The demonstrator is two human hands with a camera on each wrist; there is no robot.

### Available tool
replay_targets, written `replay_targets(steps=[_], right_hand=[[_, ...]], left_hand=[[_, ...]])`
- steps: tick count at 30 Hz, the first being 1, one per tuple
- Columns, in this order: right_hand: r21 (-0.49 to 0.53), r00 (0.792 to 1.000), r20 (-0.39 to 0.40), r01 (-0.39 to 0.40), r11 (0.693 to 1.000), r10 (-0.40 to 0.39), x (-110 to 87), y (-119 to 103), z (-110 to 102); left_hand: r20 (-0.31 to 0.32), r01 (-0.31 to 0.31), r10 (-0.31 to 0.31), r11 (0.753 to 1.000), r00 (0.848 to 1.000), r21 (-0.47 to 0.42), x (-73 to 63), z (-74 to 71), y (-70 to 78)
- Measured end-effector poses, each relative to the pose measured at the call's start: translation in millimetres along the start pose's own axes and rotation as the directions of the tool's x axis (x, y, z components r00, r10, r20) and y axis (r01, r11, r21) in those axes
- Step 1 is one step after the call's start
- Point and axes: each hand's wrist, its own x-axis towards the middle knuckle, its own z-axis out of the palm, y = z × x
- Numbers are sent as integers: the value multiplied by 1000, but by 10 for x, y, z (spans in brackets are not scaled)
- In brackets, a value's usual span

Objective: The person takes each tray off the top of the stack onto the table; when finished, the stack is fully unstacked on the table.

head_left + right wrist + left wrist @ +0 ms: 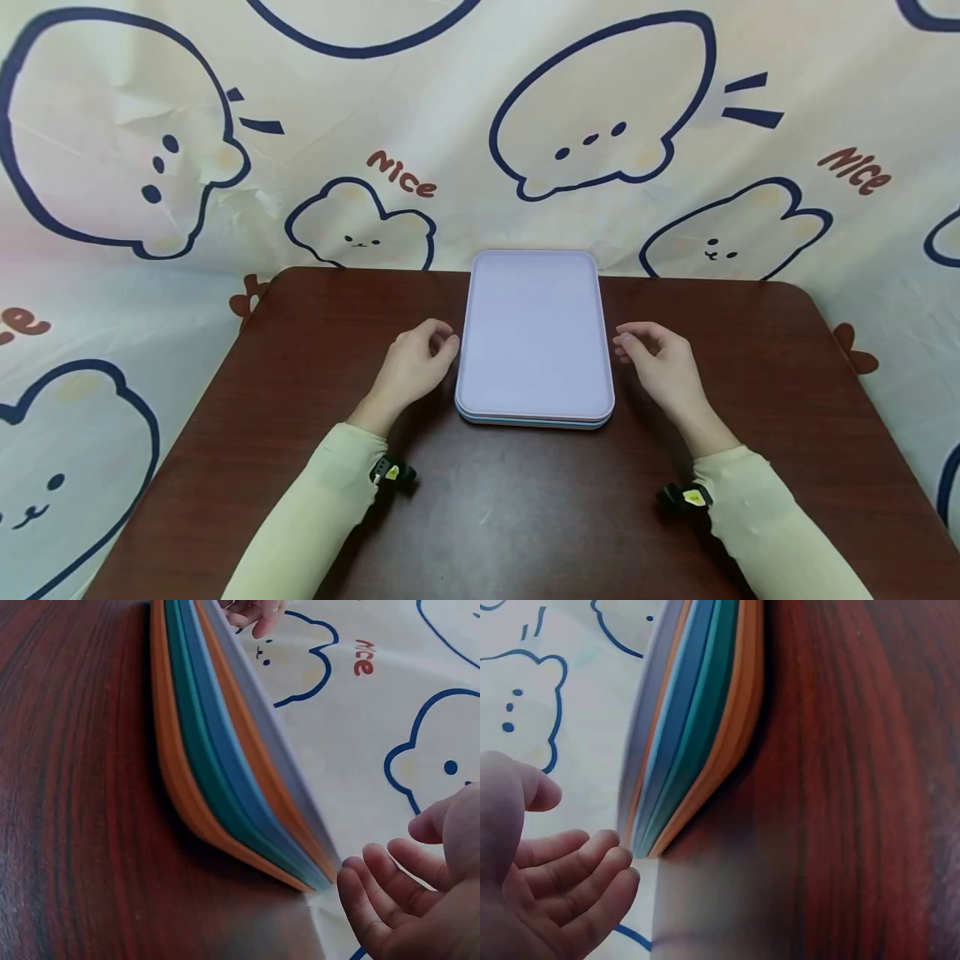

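Note:
A stack of flat rectangular trays or boards with rounded corners lies on the table, a lavender one point(536, 333) on top. From the side, the left wrist view shows orange, green point(716, 682) and blue point(682, 697) layers beneath it. My left hand point(420, 358) is beside the stack's left edge, fingers loosely bent and holding nothing. On the right side, my right hand point(663, 362) is likewise loosely bent with nothing in it, slightly apart from the edge. Whether the left fingertips point(615, 851) touch the stack, I cannot tell.
The brown wooden table point(510, 517) has rounded far corners. Behind it and along both sides hangs a pale cloth point(465, 125) printed with cartoon animals. Pale green sleeves cover both forearms, and each wrist wears a small dark strapped device point(393, 472).

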Motion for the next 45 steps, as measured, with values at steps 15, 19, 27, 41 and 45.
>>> replay_targets(steps=[15, 19, 27, 41, 45], right_hand=[[-61, 997, 8, -79, 995, 80, 100, 189, 239], [-80, 998, -16, -64, 995, 63, 107, 203, 260], [-102, 998, -56, -35, 994, 29, 102, 233, 284], [-176, 999, -32, -41, 983, 36, 131, 225, 295], [-206, 999, -29, -43, 978, 37, 127, 237, 299]], left_hand=[[54, 87, -91, 993, 994, 75, 113, 232, 49], [37, 66, -70, 994, 997, 88, 141, 259, 46], [20, -5, 4, 997, 1000, 83, 144, 257, 9], [-102, 68, -69, 998, 992, -6, 58, 91, -141], [-129, 99, -101, 995, 987, -19, 32, 29, -213]])
